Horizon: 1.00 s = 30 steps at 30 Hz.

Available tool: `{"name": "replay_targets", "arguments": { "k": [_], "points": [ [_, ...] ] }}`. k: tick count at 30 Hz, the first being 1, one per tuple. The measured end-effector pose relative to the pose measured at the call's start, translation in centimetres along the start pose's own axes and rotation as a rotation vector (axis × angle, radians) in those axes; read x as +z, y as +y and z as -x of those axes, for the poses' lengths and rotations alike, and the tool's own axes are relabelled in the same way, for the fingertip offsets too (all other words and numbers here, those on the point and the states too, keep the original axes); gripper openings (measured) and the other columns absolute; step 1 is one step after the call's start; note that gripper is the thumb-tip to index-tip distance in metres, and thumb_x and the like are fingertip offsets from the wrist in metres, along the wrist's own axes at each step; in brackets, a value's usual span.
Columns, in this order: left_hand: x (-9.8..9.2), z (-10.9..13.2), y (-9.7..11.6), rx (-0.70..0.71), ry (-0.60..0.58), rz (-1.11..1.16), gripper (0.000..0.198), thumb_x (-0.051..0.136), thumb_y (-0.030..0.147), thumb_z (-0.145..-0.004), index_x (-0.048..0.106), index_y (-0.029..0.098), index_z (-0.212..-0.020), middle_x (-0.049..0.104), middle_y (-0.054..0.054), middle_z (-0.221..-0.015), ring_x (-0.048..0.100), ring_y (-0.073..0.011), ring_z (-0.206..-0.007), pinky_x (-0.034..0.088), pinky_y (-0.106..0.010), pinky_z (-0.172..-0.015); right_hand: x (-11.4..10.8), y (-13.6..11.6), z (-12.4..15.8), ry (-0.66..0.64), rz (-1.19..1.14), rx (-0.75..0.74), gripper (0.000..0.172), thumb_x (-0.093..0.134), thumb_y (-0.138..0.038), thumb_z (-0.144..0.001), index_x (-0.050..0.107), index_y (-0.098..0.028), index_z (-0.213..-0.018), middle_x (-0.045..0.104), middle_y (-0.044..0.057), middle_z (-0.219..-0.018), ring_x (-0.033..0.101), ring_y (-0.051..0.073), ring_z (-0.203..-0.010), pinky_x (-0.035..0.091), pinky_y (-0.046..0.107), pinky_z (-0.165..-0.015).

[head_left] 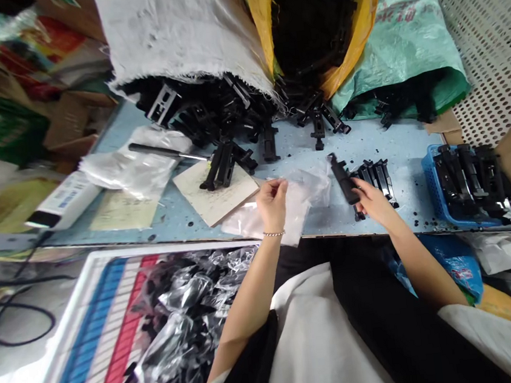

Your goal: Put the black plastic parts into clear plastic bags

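Note:
My right hand (371, 202) grips a long black plastic part (344, 179) by its lower end, tilted above the table. Just beyond that hand lies a row of similar black parts (376, 177). My left hand (273, 200) is closed in a pinch over clear plastic bags (304, 195); what its fingertips hold, if anything, is too small to make out. Left of it, several black parts (222, 166) rest on a pale square board (191, 192). A screwdriver (155, 149) lies with its tip at the board's far edge.
A white sack (183, 28), a yellow sack (259, 8) and a green sack (408, 35) spill black parts at the back. At right stands a blue basket (433, 191) of parts. A crate (92, 330) below the table's edge holds bagged parts. A white box (64, 199) lies left.

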<state>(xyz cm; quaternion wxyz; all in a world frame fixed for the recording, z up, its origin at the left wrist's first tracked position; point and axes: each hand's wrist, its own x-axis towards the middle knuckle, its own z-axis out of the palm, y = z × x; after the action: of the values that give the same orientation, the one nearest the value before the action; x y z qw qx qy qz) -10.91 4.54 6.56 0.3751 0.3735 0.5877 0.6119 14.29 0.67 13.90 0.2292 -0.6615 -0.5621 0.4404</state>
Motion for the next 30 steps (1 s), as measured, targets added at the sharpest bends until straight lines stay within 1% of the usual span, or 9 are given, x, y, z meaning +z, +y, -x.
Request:
{"name": "replay_targets", "arguments": {
  "k": [3,7,10,13,17,22,26,28,30],
  "points": [
    [2.1,1.7,0.1,0.129,-0.059,-0.097,0.011,0.076,0.029,-0.080,0.072,0.019,-0.081,0.068,-0.001,-0.075,0.057,-0.0130,-0.066,0.047,-0.026,-0.066,-0.7,-0.7,4.4,-0.060,-0.571,-0.039,0.057,0.068,-0.059,-0.087,0.060,-0.025,-0.132,0.064,-0.002,-0.065,0.050,0.013,-0.045,0.038,0.026,-0.044],
    [5.2,3.7,0.1,0.142,-0.207,-0.070,0.015,0.073,0.035,-0.087,0.073,0.020,-0.084,0.073,-0.004,-0.083,0.064,-0.0183,-0.077,0.051,-0.031,-0.075,1.8,-1.6,9.6,-0.347,-0.917,0.184,0.046,0.077,-0.062,-0.078,0.067,-0.022,-0.099,0.063,-0.001,-0.061,0.039,0.009,-0.038,0.027,0.024,-0.038],
    [5.8,4.4,-0.1,0.089,-0.225,0.004,0.022,0.068,0.040,-0.090,0.074,0.020,-0.090,0.074,-0.006,-0.090,0.066,-0.0198,-0.084,0.052,-0.033,-0.080,3.4,-1.1,10.2,-0.266,-1.057,0.316,0.044,0.083,-0.056,-0.074,0.067,-0.020,-0.092,0.056,-0.004,-0.056,0.039,0.006,-0.042,0.025,0.021,-0.040],
    [4.8,4.9,-0.3,0.193,-0.182,-0.010,0.020,0.067,0.038,-0.091,0.076,0.021,-0.096,0.072,-0.005,-0.090,0.065,-0.0194,-0.085,0.051,-0.032,-0.081,3.7,-0.2,9.3,-0.139,-1.057,0.300,0.039,0.082,-0.054,-0.075,0.066,-0.020,-0.084,0.055,-0.004,-0.055,0.039,0.007,-0.042,0.026,0.021,-0.040],
    [2.8,5.8,-0.3,0.362,-0.048,-0.070,0.019,0.064,0.033,-0.092,0.074,0.022,-0.103,0.067,-0.005,-0.089,0.063,-0.0201,-0.087,0.049,-0.034,-0.081,3.9,0.3,8.4,-0.062,-0.958,0.237,0.039,0.075,-0.056,-0.078,0.061,-0.021,-0.068,0.060,0.000,-0.056,0.043,0.010,-0.042,0.031,0.025,-0.039],
    [1.6,6.9,0.3,0.427,0.017,-0.154,0.016,0.060,0.034,-0.097,0.071,0.021,-0.099,0.065,-0.005,-0.088,0.062,-0.0196,-0.086,0.050,-0.034,-0.080,5.2,0.4,8.1,0.073,-0.965,0.112,0.041,0.075,-0.061,-0.080,0.063,-0.021,-0.077,0.069,0.003,-0.067,0.050,0.012,-0.046,0.039,0.027,-0.043],
    [1.8,8.3,0.7,0.559,-0.089,-0.206,0.015,0.057,0.029,-0.100,0.069,0.021,-0.105,0.064,-0.005,-0.086,0.063,-0.0187,-0.082,0.051,-0.034,-0.077,6.0,0.8,8.2,0.064,-0.965,0.091,0.044,0.076,-0.062,-0.080,0.064,-0.019,-0.077,0.071,0.006,-0.070,0.052,0.011,-0.047,0.042,0.027,-0.046],
    [2.1,9.2,0.7,0.661,-0.193,-0.191,0.015,0.056,0.023,-0.100,0.068,0.022,-0.108,0.065,-0.005,-0.087,0.063,-0.0181,-0.081,0.051,-0.034,-0.077,6.3,1.2,8.2,0.041,-0.969,0.089,0.044,0.075,-0.062,-0.080,0.064,-0.019,-0.077,0.070,0.006,-0.070,0.051,0.012,-0.048,0.042,0.027,-0.046],
    [2.3,10.3,0.6,0.779,-0.333,-0.137,0.019,0.054,0.016,-0.099,0.066,0.024,-0.111,0.066,-0.004,-0.088,0.064,-0.0173,-0.080,0.052,-0.033,-0.075,6.5,1.6,7.9,0.088,-0.955,0.055,0.042,0.073,-0.062,-0.082,0.062,-0.021,-0.079,0.067,0.003,-0.068,0.053,0.013,-0.051,0.044,0.028,-0.048]
  ]
}}
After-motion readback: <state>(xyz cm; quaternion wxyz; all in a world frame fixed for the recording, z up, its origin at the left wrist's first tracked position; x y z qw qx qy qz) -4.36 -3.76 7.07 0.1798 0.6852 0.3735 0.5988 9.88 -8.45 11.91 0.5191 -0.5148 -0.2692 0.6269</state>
